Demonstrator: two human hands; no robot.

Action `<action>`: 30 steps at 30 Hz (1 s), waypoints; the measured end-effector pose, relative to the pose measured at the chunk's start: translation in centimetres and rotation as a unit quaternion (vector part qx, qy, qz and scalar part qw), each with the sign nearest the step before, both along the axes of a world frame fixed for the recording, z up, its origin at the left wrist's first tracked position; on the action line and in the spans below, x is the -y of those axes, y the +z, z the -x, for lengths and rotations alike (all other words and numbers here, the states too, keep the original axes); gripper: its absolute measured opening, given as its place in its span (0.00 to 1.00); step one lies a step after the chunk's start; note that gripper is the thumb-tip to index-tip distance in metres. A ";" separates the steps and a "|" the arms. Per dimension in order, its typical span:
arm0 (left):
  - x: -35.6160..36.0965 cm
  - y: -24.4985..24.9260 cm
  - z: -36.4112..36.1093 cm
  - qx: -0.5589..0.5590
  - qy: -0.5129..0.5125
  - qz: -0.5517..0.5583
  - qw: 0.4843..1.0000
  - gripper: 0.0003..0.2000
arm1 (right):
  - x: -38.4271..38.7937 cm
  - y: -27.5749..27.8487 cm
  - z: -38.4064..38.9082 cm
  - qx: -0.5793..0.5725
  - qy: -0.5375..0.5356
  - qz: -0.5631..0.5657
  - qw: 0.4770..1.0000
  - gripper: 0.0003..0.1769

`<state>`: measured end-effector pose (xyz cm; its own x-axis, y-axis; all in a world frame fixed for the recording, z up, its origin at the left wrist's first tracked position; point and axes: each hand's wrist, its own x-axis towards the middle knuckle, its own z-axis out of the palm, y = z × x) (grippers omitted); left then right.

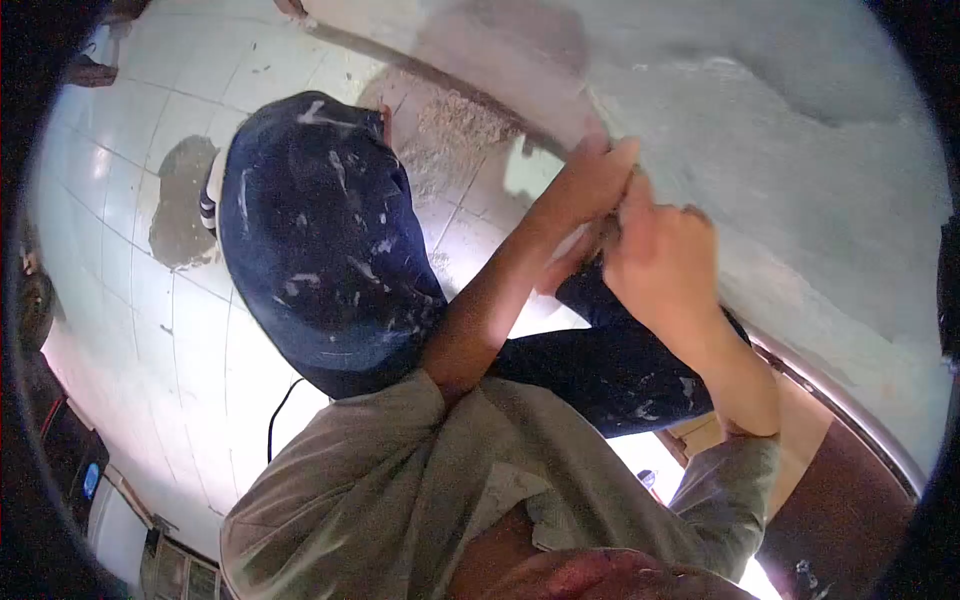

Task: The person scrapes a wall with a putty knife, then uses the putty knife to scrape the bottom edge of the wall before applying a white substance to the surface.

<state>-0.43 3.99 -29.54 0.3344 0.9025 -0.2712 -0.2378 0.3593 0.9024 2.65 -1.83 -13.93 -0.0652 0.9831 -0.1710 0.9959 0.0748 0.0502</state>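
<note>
My left hand (597, 172) is beside the grey wall surface (780, 170), its fingers blurred. Close to it, almost touching, my right hand (665, 260) is closed, fingers curled. A small dark shape shows between the hands; I cannot make out what it is. Below them are my dark blue trousers (320, 230), spotted with white marks, with the knees bent.
Crumbly debris (455, 125) lies on the white floor tiles (130, 210) along the wall's base. A grey wet-looking patch (183, 205) is at the left. A metal-edged brown panel (850, 490) stands at lower right. A thin black cable (274, 425) lies near my left side.
</note>
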 end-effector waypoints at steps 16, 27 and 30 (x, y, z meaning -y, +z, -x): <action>0.0 3.4 0.9 0.165 -0.033 0.066 0.984 0.10 | -0.2 0.5 0.1 0.045 0.000 -0.035 0.998 0.26; -0.7 3.1 2.9 -0.078 -0.121 -0.069 0.987 0.16 | 0.0 -1.2 -0.9 0.026 -0.026 -0.022 0.999 0.22; -1.4 2.2 2.4 -0.175 -0.113 -0.261 0.943 0.17 | 1.6 0.6 0.6 0.054 -0.017 -0.057 0.997 0.23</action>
<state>-2.80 5.38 -27.38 0.5058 0.8605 0.0605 0.1357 -0.1486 0.9795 2.03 -3.43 -13.36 -0.0179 0.9980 -0.0614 0.9861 0.0278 0.1636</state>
